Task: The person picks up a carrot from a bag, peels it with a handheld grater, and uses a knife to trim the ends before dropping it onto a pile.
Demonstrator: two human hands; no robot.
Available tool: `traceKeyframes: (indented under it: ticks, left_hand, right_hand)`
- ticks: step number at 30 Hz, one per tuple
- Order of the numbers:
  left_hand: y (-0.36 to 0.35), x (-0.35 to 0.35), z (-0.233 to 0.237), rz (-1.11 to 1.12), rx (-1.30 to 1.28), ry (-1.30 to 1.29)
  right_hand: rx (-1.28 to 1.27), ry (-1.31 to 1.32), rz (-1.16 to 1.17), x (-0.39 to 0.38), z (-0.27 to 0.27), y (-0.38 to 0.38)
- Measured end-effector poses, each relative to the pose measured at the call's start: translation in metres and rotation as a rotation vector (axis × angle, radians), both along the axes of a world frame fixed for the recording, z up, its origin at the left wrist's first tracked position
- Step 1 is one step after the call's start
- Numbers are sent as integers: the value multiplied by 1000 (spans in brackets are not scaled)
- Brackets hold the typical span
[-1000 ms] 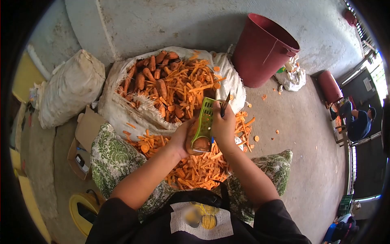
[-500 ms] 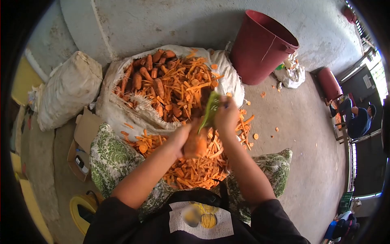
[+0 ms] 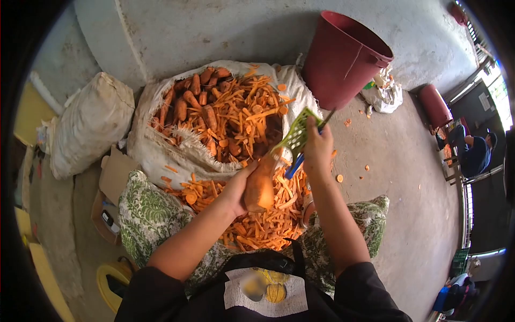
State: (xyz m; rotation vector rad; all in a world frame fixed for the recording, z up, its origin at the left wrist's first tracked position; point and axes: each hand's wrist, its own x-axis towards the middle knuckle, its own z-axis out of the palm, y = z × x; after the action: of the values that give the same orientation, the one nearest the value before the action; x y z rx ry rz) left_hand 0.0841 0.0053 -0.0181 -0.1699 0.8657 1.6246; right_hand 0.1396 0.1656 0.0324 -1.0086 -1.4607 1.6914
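Observation:
My left hand (image 3: 236,188) is wrapped round a thick, mostly peeled carrot (image 3: 260,185), its blunt end tilted down toward me. My right hand (image 3: 318,153) grips a green peeler (image 3: 298,133) with a slotted body, beside the carrot's upper end. In the same fist is a knife with a blue handle (image 3: 294,167); its dark blade sticks out above the fingers. Below both hands lies a heap of carrot peelings (image 3: 257,231) on the green-patterned cloth over my lap. An open white sack (image 3: 147,134) ahead holds whole carrots (image 3: 196,102) and more strips.
A tall maroon bin (image 3: 335,70) stands by the wall, near a white plastic bag (image 3: 386,96). To the left are a full white sack (image 3: 94,126) and an open cardboard box (image 3: 115,174). A seated person (image 3: 475,155) is at far right. Carrot bits dot the floor.
My right hand has moved slightly right and down, and the peeler has swung up off the carrot's side. The knife's blue handle and blade now show. My left hand keeps hold of the carrot.

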Motion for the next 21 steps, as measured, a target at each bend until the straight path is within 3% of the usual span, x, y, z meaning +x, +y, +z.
traceKeyframes:
  ticks: [4, 8, 15, 16, 18, 19, 21]
  left_hand:
    - [-1, -4, -1, 22, 141, -126]
    - [2, -2, 10, 72, 101, -155]
    - [2, -4, 11, 6, 50, -116]
    - [1, -3, 11, 6, 52, -117]
    - [-5, 0, 10, -203, -109, 159]
    - [-6, 10, 3, -140, -9, -88]
    - [-5, 13, -2, -161, 4, -6]
  right_hand:
    - [158, -56, 226, 1, -8, -34]
    - [438, -175, 213, 7, -6, -52]
    - [438, -403, 126, 7, -7, -51]
    - [518, -486, 71, 5, -14, -46]
    - [610, -535, -95, 0, -32, -16]
    - [617, -502, -206, 0, -40, 11]
    - [740, -615, -384, 3, -43, 44]
